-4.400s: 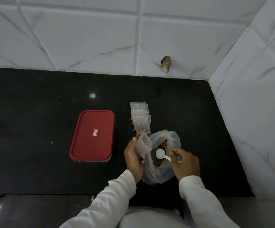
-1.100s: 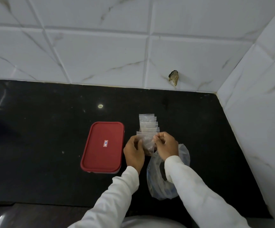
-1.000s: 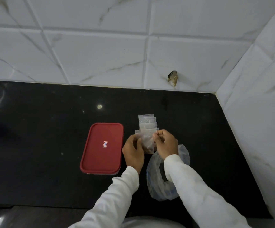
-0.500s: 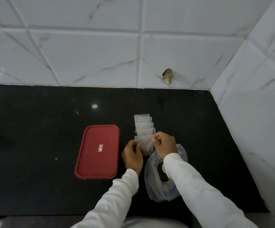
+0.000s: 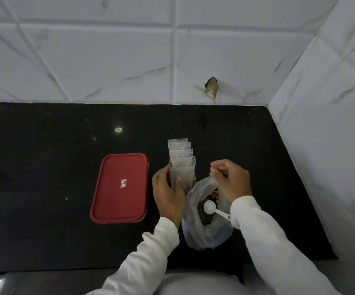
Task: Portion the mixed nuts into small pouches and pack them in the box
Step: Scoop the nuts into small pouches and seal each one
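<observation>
On the black counter (image 5: 44, 167), a rectangular box (image 5: 119, 188) with its red lid closed lies left of the work area, apart from both hands. To its right, a row of small clear pouches (image 5: 179, 152) lies overlapped, running away from the person; brown contents show in several. The left hand (image 5: 168, 194) grips the nearest pouch (image 5: 183, 177) at the near end of that row, with the thumb across its front and the fingers along its left edge. Just right of it, an open clear plastic bag (image 5: 204, 233) rests on the counter; mixed nuts (image 5: 216, 195) are visible inside, and a white plastic scoop (image 5: 209, 207) lies in its mouth, bowl up, with the handle running under the right sleeve. The right hand (image 5: 232, 182) is above the bag's far rim with its fingers curled together; whether they pinch the rim cannot be determined. White marbled wall tiles (image 5: 108, 60) border the counter at back and right, and one back tile has a chipped hole (image 5: 211, 87).
</observation>
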`<action>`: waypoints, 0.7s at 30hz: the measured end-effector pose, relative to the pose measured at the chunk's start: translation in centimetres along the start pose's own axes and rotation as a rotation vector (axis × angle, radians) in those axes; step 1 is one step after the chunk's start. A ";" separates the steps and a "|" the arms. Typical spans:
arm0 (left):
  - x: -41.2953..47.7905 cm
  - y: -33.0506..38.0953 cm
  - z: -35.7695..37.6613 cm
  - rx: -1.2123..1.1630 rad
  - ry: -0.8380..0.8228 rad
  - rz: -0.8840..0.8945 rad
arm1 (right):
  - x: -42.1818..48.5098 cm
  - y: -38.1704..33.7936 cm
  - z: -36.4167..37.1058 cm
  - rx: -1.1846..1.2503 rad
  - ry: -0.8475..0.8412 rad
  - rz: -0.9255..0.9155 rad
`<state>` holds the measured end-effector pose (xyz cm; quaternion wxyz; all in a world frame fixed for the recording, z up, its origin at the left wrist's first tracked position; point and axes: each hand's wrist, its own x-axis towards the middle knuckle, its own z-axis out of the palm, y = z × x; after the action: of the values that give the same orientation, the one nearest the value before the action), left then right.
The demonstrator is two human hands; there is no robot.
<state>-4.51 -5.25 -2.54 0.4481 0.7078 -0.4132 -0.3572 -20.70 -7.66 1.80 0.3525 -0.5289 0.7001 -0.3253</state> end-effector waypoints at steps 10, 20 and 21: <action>-4.6 1.7 1.5 0.030 -0.391 -0.099 | -3.8 4.0 -0.1 -0.804 -0.336 0.013; -5.2 1.2 2.3 0.145 -0.420 -0.152 | -3.8 4.4 0.8 -0.937 -0.366 0.044; -5.1 1.1 2.4 0.150 -0.421 -0.160 | -3.7 4.4 0.9 -0.948 -0.379 0.057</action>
<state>-8.94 -1.67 -1.62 0.2685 0.6794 -0.4656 -0.4995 -21.54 -3.13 -1.80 0.2031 -0.6611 0.7087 0.1395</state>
